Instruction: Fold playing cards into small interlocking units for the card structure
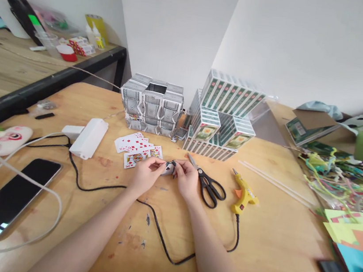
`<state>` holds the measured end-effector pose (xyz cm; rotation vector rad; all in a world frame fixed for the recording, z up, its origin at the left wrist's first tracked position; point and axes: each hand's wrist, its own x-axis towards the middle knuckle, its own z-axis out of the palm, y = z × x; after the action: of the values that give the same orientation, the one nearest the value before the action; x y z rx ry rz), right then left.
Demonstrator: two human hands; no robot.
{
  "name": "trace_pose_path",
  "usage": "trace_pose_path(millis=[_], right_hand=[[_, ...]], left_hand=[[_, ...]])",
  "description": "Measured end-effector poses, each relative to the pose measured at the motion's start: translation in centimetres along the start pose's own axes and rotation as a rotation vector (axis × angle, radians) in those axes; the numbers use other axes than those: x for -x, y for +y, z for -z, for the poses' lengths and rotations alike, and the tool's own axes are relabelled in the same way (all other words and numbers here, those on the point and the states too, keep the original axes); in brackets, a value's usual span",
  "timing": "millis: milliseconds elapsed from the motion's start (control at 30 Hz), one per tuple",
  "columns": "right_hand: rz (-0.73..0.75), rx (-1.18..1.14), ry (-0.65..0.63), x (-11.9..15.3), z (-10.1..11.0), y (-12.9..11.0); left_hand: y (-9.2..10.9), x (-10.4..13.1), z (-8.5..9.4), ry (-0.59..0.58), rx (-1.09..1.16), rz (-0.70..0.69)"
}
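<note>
Between my two hands is a playing card (167, 170) with a black club mark, just above the table. My left hand (145, 173) pinches its left side, fingers closed. On the card's right side, my right hand (186, 177) is closed in a pinch too. Behind my left hand lie several loose playing cards (132, 142), face up. Black-handled scissors (210, 186) rest right beside my right hand. Farther right is a yellow hot glue gun (243, 195). Beyond the cards stands a box-like structure of folded playing cards (151, 107), with a square opening on top.
Stacked card boxes (226, 115) stand at the back. White glue sticks (275, 183) lie right, near coloured papers (352, 234) and tangled craft strands (346, 180). A black cable (156, 226) crosses under my arms. A white power block (90, 138) and phone (13, 196) are left.
</note>
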<state>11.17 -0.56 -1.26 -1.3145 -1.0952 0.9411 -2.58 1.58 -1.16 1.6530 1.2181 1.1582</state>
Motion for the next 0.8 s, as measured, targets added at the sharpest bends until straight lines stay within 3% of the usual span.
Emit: trace_pose_path(millis=[433,600,800], right_hand=[[0.142,0.099,-0.159,0.65,-0.13,-0.35],[0.169,0.267,-0.075,0.57,-0.13,-0.28],[0.137,0.243,0.011,0.45,-0.01,0.02]], left_hand=[[0.58,-0.05,-0.11,-0.007,-0.089,-0.037],[0.53,-0.14,-0.21,0.001,-0.156,-0.069],[0.79,-0.07,-0.14,-0.075,-0.169,-0.07]])
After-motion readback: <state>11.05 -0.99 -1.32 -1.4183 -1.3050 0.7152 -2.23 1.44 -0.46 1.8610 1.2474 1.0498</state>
